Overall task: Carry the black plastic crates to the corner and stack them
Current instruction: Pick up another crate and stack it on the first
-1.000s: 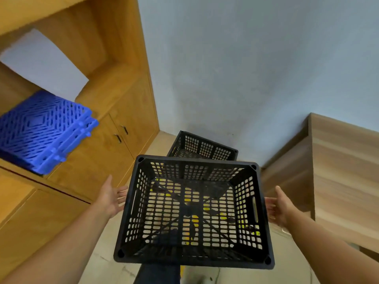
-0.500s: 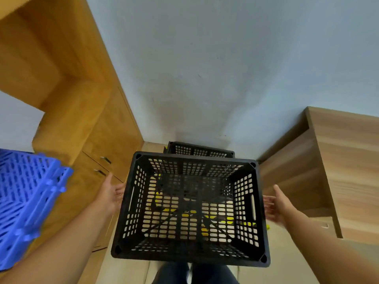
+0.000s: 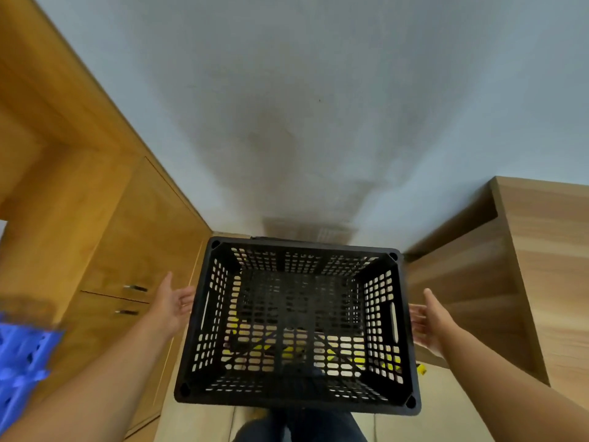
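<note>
A black perforated plastic crate hangs in the air in front of me, its open top facing the camera. My left hand presses on its left side wall and my right hand on its right side wall, thumbs up and fingers straight; the fingertips are hidden behind the rim. Just beyond the far rim, a thin strip of a second black crate shows on the floor at the foot of the grey wall. The held crate covers most of it.
Orange-brown wooden cabinets with metal handles line the left side. A lighter wooden unit stands on the right. Blue plastic grid panels blur at the left edge. Yellow floor marks show through the crate's bottom, and my legs are below.
I have moved closer to the corner. The held crate now covers nearly all of the crate on the floor, and the blue panels slid further off to the left. Both hands keep their hold.
</note>
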### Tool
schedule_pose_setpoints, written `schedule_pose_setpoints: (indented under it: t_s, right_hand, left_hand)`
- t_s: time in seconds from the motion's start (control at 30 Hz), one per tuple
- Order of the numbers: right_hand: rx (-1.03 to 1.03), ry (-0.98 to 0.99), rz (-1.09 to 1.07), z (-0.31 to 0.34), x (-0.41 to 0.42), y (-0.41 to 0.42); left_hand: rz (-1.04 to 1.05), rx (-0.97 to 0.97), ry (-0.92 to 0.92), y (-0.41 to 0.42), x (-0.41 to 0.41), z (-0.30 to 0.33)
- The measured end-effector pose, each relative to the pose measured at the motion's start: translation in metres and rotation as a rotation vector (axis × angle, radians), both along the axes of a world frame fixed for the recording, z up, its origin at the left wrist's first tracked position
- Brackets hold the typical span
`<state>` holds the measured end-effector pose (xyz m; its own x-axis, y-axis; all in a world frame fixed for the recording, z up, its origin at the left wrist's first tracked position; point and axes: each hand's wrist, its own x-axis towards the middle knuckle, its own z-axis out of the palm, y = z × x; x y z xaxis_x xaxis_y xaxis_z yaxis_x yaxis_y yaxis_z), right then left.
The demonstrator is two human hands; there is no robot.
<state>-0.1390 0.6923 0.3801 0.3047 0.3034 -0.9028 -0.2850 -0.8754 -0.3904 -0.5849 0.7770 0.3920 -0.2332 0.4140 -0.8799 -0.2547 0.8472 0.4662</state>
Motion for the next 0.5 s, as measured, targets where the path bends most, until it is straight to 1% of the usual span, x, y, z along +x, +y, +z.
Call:
schedule_pose_setpoints:
  t_s: [0.27, 0.4, 0.5]
  right_hand:
    - [-0.021, -0.047, -0.022, -0.035, 0.019, 0.061]
    - [-0.031, -0.068, -0.048, -0.053, 0.019, 0.087]
    - [-0.036, -0.089, -0.061, -0.062, 0.018, 0.107]
  left_hand:
    - [-0.008, 0.001, 0.039, 0.064, 0.025, -0.041]
    - [0.007, -0.003, -0.007, 0.095, 0.034, -0.065]
    - [-0.019, 0.001, -0.001, 0.115, 0.039, -0.082]
